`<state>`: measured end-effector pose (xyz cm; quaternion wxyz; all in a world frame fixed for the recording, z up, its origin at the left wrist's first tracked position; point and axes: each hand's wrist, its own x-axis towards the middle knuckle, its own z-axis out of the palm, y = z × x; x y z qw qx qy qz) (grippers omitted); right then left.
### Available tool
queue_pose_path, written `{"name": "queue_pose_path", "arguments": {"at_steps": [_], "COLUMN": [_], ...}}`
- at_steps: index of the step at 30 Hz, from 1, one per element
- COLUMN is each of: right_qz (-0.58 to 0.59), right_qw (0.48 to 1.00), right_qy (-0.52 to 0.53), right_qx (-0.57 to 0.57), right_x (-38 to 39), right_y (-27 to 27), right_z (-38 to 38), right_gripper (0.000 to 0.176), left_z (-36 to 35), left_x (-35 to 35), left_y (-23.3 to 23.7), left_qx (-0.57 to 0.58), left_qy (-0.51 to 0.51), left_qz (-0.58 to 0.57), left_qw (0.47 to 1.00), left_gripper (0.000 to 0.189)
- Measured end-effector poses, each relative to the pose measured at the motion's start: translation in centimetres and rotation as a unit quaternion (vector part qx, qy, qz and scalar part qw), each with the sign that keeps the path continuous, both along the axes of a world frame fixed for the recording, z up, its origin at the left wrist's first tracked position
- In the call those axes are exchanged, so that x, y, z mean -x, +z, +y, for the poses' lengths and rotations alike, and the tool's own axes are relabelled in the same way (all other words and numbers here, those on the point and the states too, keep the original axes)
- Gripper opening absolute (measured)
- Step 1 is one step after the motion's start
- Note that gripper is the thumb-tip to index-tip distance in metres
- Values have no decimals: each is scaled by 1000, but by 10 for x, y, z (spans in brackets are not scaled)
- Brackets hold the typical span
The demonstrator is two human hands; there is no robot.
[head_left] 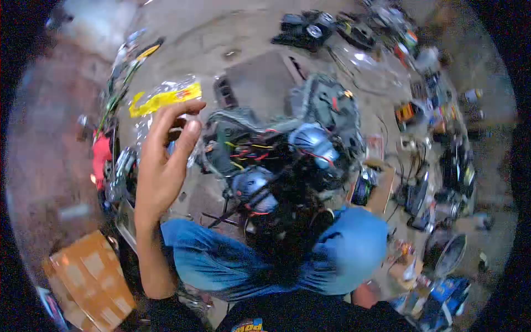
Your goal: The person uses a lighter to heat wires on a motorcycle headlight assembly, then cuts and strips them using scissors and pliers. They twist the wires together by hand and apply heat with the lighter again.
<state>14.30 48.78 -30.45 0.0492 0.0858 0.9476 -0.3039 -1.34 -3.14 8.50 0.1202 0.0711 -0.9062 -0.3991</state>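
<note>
My left hand (174, 144) is raised at the left of a grey plastic housing (224, 160), its fingers curved and apart from the thumb, with nothing visible between them. Behind it lies a clear bag with a yellow strip (166, 99). The housing is open, showing red, yellow and black wires (249, 150) and two round blue-grey parts, one at the right (315, 145) and one nearer me (254, 188). Only a small patch of skin of my right arm or hand (365, 293) shows beside my right knee; its fingers are hidden.
A taped cardboard box (91, 282) is at the lower left. Beside the housing, a small open carton (381, 191) holds a dark item. Tools and cables line the right side, with a black device (304, 30) at the top. A red item (102, 160) lies at the left.
</note>
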Motion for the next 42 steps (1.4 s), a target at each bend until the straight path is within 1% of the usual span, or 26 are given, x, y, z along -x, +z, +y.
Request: {"name": "queue_pose_path", "arguments": {"at_steps": [1,3,4,6,7,8,9,11,13,15,16,18,19,20,21,22,23,25,26,29,30,33,35,36,39,42], "right_qz": [-11,-33,-35,-15,5,33,68,137,189,211,211,191,142,95,64,38,11,18,-35,-31,-47,-82,-71,-65,-107,-58], "right_qw": [1000,998,996,991,988,985,981,971,962,948,942,929,923,905,856,838,816,785,781,759,747,744,731,725,720,704], "right_qy": [-12,-53,-79,-127,-146,-161,-162,-145,-61,47,108,221,302,382,503,537,571,618,624,650,661,661,677,685,685,702], "right_qx": [1,4,12,30,44,60,81,131,189,234,239,226,194,164,95,91,88,32,9,31,42,57,37,28,12,89], "right_x": [0,2,8,28,45,66,90,141,198,243,258,281,293,305,323,334,342,344,342,346,349,349,348,348,347,352], "right_y": [1,5,13,31,49,70,98,164,244,318,348,385,393,401,405,397,385,381,384,367,364,363,362,362,367,347], "right_z": [10,33,44,66,74,81,84,79,54,1,-36,-124,-158,-192,-217,-239,-257,-290,-302,-322,-324,-329,-330,-331,-333,-331], "right_gripper": [29,30,31,32,33,35,36,39,42,45,47,45,43,43,41,39,37,37,35,37,32,31,30,30,32,33], "left_z": [2,17,16,6,3,-1,-3,-11,-11,-7,-4,2,4,6,7,8,9,14,18,17,15,7,5,8,14,17], "left_x": [-7,-25,-38,-57,-63,-69,-70,-75,-86,-95,-99,-109,-114,-119,-123,-127,-132,-142,-144,-153,-155,-163,-168,-168,-170,-171], "left_y": [10,30,35,20,14,7,3,2,6,12,16,24,26,26,26,25,27,29,28,33,32,28,26,28,32,32], "left_qx": [0,-108,-163,-180,-187,-185,-152,-13,21,36,32,15,0,-13,-25,6,4,-1,-15,19,26,52,76,62,25,3], "left_qy": [12,94,118,136,143,147,190,170,153,136,133,129,121,112,103,87,85,85,109,128,130,130,118,128,143,136], "left_qz": [37,84,90,121,134,118,87,73,71,63,54,29,33,38,44,56,49,32,25,8,0,-20,-24,-36,-56,-51], "left_qw": [999,986,975,967,963,964,966,983,985,988,989,991,992,993,993,995,995,996,994,992,991,990,990,989,988,989], "left_gripper": [29,30,29,28,27,24,21,20,20,20,20,20,20,20,20,21,21,22,17,20,21,23,22,22,21,21]}}
